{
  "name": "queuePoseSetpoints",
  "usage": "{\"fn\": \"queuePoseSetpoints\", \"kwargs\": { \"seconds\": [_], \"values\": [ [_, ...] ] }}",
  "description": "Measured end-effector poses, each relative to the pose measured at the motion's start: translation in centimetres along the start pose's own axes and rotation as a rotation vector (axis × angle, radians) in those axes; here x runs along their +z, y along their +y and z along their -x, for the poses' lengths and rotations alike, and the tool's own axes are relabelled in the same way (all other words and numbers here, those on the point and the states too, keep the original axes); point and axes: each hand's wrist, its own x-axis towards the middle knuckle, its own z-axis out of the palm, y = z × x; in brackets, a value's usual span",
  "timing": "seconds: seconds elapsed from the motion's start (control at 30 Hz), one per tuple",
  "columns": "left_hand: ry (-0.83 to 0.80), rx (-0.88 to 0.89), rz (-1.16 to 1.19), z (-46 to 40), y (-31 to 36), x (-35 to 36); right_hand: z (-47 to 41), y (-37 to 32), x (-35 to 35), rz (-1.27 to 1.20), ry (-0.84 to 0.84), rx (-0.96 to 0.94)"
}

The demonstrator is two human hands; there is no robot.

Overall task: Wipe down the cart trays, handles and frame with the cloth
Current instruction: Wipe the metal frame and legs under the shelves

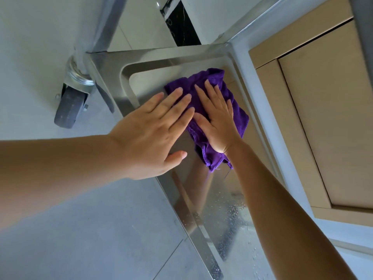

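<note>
1. On lower stainless-steel cart tray (145, 81): crumpled purple microfibre cloth (210, 85) lying at far end, near right rim.
2. Right hand (217, 122): flat, fingers straight and spread, palm pressing cloth onto steel. No pinch, no curl.
3. Left hand (149, 128): flat likewise, fingers straight and slightly fanned, fingertips reaching cloth's left edge, palm over bare steel and left rim. Whether palm bears on metal: cannot tell.
4. Progress, judged: tray wiping under way, far end in hand. Steel around cloth looking dry and mirror-bright, arms reflected in it.
5. Outstanding, judged: water droplets (232, 219) scattered over near end of same tray, so that part not yet dried. Left rim strip also speckled towards near end.
6. Frame: brushed metal upright post (105, 25) at far left corner and pale frame rail (252, 57) along right side, condition not readable. No handle in view; other trays not in view. Most of task probably left.
7. Count: cloths, one. Hands, two, both bare. Trays visible, one. Grey rubber caster wheel (68, 110) in chromed fork, one. Upright posts clearly visible, one.
8. Surroundings: light wooden cabinet doors (327, 118) to right; pale grey tiled floor (80, 239) beneath.
</note>
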Motion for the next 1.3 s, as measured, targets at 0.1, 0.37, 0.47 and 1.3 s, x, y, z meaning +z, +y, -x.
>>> {"fn": "queuePoseSetpoints", "kwargs": {
  "seconds": [0.1, 0.37, 0.47, 1.3],
  "values": [
    [-0.002, -0.007, -0.011, -0.1, 0.1, 0.0, -0.9, 1.7, -0.3, 0.025, 0.014, 0.057],
    [-0.047, -0.028, 0.004, 0.0, 0.4, 0.3, -2.8, 5.3, -0.6, -0.013, 0.065, 0.329],
    [-0.051, -0.030, 0.008, 0.0, 0.4, 0.3, -3.1, 6.0, -0.7, -0.028, 0.078, 0.394],
    [-0.146, -0.037, -0.067, -0.1, 0.3, 0.0, -0.1, 9.5, -1.9, 0.023, 0.147, 0.624]
  ]
}}
